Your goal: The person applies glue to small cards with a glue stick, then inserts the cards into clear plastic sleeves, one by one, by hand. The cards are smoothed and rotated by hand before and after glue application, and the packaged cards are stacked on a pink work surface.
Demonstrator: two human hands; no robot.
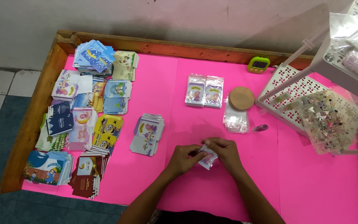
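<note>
Hands meet low at the centre of the pink worktop [146,83], both closed on one small packet. The left hand [183,158] is curled, fingers folded in, gripping the left edge of the small clear packet [207,157] with a printed card inside. The right hand [225,150] arches over the packet's upper right side, fingers bent and pinching it; the thumb cannot be made out. The packet sits between the two hands, just above the worktop surface; whether it touches the surface cannot be told. Its long axis runs diagonally, from upper left under the fingers to lower right, where a free corner points toward the person.

Just left of the hands lies a short stack of cards [147,133], fanned slightly. Beyond the hands, two sealed packets [204,91] lie side by side, upright to the viewer. To their right a round wooden lid [241,98] rests on the top edge of a pile of empty clear sleeves [235,119]. A small dark vial [260,128] lies beside that pile. Many card stacks [83,120] cover the worktop's left part. A white plastic rack [295,89] stands at the right, with a clear box of beads [330,120] on it. A green timer [258,64] stands at the far edge.
</note>
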